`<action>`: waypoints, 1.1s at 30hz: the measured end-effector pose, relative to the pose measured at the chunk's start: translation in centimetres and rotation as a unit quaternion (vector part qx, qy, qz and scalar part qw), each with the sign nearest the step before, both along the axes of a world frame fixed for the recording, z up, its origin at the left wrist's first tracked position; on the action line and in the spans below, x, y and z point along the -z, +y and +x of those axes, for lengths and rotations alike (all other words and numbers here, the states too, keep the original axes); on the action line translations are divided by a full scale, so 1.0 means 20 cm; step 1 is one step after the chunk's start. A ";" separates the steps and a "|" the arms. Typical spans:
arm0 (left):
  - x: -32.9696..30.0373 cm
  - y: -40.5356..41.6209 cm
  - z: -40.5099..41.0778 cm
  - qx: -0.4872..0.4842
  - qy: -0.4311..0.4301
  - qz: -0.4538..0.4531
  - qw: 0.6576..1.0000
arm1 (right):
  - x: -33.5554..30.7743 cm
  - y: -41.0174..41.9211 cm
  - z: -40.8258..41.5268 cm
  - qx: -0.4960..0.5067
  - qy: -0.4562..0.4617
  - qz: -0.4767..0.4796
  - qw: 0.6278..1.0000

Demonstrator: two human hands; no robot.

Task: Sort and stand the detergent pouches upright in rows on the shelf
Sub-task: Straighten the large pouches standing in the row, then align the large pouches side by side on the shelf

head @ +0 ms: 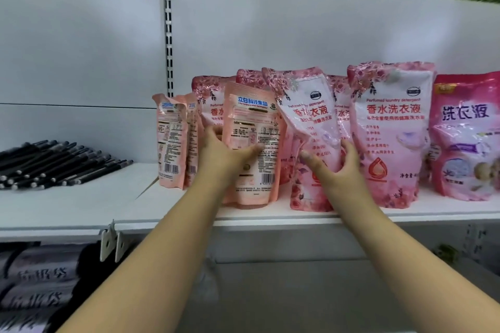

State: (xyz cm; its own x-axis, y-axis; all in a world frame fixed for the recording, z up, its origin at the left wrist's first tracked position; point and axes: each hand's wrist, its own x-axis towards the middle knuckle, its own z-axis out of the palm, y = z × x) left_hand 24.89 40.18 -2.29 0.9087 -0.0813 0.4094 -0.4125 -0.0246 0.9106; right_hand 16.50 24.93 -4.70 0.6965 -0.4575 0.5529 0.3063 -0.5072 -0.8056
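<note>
- Both bare forearms reach up from the bottom edge to the white shelf (270, 217).
- Left hand (224, 151) grips a salmon pouch (253, 143), back label facing out, upright at the shelf front.
- Right hand (335, 167) is clamped on a tilted pink rose pouch (311, 127) just right of it.
- Another rose pouch (392, 130) stands upright further right.
- Black pens (54, 162) lie far left.
</note>
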 end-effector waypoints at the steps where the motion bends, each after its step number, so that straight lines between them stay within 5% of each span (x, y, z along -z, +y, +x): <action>1: -0.01 -0.01 0.00 -0.005 -0.002 0.007 1.000 | 0.00 -0.01 0.00 -0.001 0.001 0.001 1.000; 8: -0.02 -0.03 0.01 -0.043 -0.032 -0.008 0.999 | 0.01 -0.03 0.00 -0.035 -0.032 0.040 0.998; 18: -0.08 0.34 -0.09 -0.053 -0.088 -0.220 0.970 | 0.02 -0.03 0.01 -0.032 -0.025 0.037 0.999; 25: 0.05 0.43 0.03 -0.079 -0.020 -0.125 0.989 | 0.01 0.01 0.02 0.056 0.026 -0.061 0.996; 33: 0.12 0.42 -0.03 -0.113 -0.119 -0.021 0.986 | 0.02 0.03 0.02 0.077 0.052 -0.100 0.991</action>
State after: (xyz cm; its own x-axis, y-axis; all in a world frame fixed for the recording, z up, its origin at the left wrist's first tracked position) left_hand 24.38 48.53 -4.65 0.7796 0.1343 0.6117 -0.6025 -0.1054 0.7911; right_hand 16.92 25.60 -5.05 0.6844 -0.4514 0.5726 0.1335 -0.6944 -0.7071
